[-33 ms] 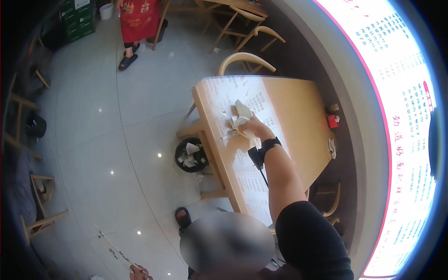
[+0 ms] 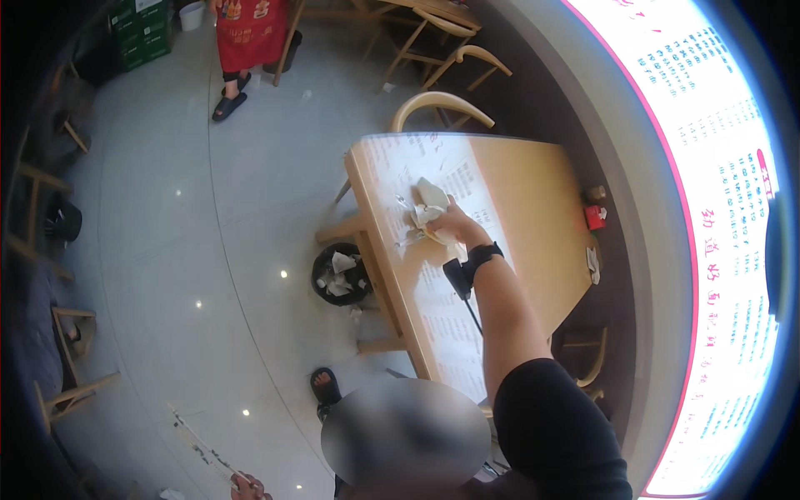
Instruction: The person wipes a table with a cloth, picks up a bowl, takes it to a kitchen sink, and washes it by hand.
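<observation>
My right hand (image 2: 454, 223) reaches across the wooden table (image 2: 533, 187) and is closed on crumpled white napkins (image 2: 431, 196). The wad rests on or just over the tabletop; its underside is hidden. Bits of clear plastic wrapper (image 2: 403, 201) stick out on its left side. At the lower left, my left hand (image 2: 248, 486) is closed around one end of a chopstick wrapper (image 2: 200, 446), long, thin and white with green marks. The wrapper points up and left above the floor. A dark band with a small black device (image 2: 458, 275) is on my right wrist.
A black bin (image 2: 340, 275) holding used paper stands left of the table. A curved-back chair (image 2: 442, 102) is at its far end. A red box (image 2: 595, 217) sits by the wall. Further off, a person in a red apron (image 2: 250, 37) stands near green boxes (image 2: 143, 33).
</observation>
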`<action>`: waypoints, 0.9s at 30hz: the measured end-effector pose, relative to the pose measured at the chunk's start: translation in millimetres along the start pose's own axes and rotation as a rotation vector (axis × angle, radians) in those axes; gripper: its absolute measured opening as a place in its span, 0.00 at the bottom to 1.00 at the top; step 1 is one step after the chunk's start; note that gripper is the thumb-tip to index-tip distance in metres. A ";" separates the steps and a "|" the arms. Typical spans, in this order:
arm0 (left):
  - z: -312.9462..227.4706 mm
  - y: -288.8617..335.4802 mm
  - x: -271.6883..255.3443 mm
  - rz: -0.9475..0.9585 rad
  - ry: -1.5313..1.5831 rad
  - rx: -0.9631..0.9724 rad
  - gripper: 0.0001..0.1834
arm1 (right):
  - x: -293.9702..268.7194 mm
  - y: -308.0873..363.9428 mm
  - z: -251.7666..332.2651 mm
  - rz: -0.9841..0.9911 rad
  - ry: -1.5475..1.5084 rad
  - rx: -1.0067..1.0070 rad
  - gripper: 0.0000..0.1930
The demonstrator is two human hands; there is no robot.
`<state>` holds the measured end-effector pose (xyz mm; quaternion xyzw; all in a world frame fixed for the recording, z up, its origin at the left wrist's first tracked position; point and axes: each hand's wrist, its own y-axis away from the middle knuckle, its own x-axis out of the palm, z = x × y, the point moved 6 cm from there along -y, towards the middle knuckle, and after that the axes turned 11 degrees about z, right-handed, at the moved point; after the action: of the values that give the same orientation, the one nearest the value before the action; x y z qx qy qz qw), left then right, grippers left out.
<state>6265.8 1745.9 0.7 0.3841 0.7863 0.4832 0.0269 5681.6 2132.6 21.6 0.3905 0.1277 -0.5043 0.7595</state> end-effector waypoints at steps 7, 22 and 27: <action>14.1 21.8 -15.2 -0.093 0.061 -0.019 0.09 | -0.6 52.0 -52.2 -0.025 0.190 -0.141 0.28; 31.8 15.6 -11.4 -0.092 0.117 -0.046 0.07 | 152.0 150.1 18.2 -0.366 0.351 -0.374 0.23; 48.3 37.9 -25.1 -0.187 0.124 -0.011 0.08 | 255.1 75.7 62.5 -0.219 0.525 -0.524 0.23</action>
<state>6325.4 1774.8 -3.6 0.2782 0.8161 0.5060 0.0252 5851.7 1931.6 -51.8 0.2833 0.4834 -0.4156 0.7165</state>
